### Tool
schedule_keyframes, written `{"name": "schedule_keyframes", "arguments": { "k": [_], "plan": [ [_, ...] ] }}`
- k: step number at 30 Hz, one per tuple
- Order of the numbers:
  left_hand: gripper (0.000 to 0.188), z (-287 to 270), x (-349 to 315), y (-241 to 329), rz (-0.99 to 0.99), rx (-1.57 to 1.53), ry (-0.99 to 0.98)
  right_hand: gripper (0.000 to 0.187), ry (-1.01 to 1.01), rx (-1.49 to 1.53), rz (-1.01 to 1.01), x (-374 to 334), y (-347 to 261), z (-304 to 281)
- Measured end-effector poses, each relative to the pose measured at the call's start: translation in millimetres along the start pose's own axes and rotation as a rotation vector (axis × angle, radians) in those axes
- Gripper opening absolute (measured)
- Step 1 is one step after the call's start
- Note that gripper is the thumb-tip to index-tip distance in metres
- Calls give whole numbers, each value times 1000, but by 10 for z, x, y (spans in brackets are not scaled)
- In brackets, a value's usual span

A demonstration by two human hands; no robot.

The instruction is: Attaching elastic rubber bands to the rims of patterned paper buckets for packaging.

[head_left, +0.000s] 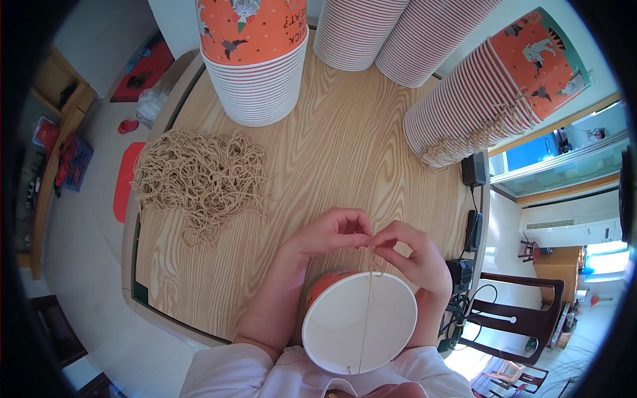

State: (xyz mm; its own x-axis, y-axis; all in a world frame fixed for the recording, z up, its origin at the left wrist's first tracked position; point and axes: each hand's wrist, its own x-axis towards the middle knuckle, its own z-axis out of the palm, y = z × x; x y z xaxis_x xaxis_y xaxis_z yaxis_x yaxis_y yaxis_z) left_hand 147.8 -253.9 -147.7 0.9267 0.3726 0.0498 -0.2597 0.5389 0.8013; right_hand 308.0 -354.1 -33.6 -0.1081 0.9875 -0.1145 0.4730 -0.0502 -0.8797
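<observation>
The left hand (335, 232) and the right hand (411, 252) meet just beyond the bucket's mouth, thumb and forefinger of each pinched together on a length of thin tan twine (365, 318); the exact grip at the fingertips is too small to verify. The orange-printed paper bucket (332, 325) is located on the body side of both hands, between the forearms, tilted with its white interior exposed. The twine spans the mouth from the rim nearest the body to the rim nearest the hands, then continues to the fingers. Beyond and to the left of the left hand, a loose, tangled twine heap (199, 176) lies on the wood-grain table (338, 146). Farther out on that side stands a nested bucket stack (255, 89); two further stacks (361, 33) are observed straight ahead. Beyond the right hand, a leaning bucket stack (458, 99) carries twine lengths along its lower side. Right of the right hand, black power adapters (473, 170) and coiled black cables (456, 312) are noted along the table edge, with a dark wooden chair (514, 318) beyond.
</observation>
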Motion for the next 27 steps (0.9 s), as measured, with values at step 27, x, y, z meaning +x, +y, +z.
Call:
{"name": "schedule_keyframes", "arguments": {
  "k": [27],
  "plan": [
    [32,12,-30,48,-99,-87,-304,16,261,-223,-135,-179,-273,116]
  ]
}}
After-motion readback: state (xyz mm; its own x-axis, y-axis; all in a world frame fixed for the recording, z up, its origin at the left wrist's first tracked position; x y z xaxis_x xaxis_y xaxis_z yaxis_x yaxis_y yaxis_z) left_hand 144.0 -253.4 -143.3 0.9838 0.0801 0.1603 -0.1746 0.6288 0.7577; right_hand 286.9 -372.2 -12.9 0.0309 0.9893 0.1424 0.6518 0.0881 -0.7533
